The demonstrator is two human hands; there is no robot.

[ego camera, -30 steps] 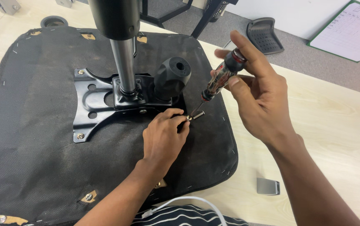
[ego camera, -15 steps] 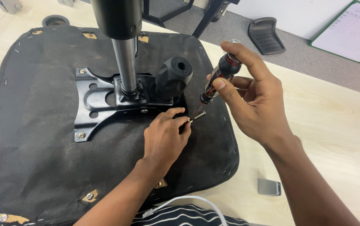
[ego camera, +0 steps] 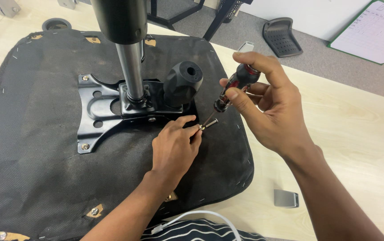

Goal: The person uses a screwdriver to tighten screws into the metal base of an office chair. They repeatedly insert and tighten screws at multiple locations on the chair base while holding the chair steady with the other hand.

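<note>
An upturned chair seat (ego camera: 44,178) covered in black fabric lies on a light wooden table. A black metal mounting plate (ego camera: 96,118) with a steel column (ego camera: 129,67) and a black knob (ego camera: 182,82) is fixed to it. My left hand (ego camera: 174,149) rests on the seat by the plate's right end and pinches a small silver screw (ego camera: 207,125). My right hand (ego camera: 267,105) holds a red and black screwdriver (ego camera: 234,87), tilted, with its tip at the screw's head.
A small grey metal piece (ego camera: 285,198) lies on the table near the seat's right edge. A black plastic part (ego camera: 281,38) and a green-edged paper sheet (ego camera: 370,31) lie on grey floor beyond. A white cable (ego camera: 201,216) crosses striped cloth at the bottom.
My right hand has shifted slightly with the screwdriver, keeping its tip at the screw. My left hand stays at the plate's edge on the screw.
</note>
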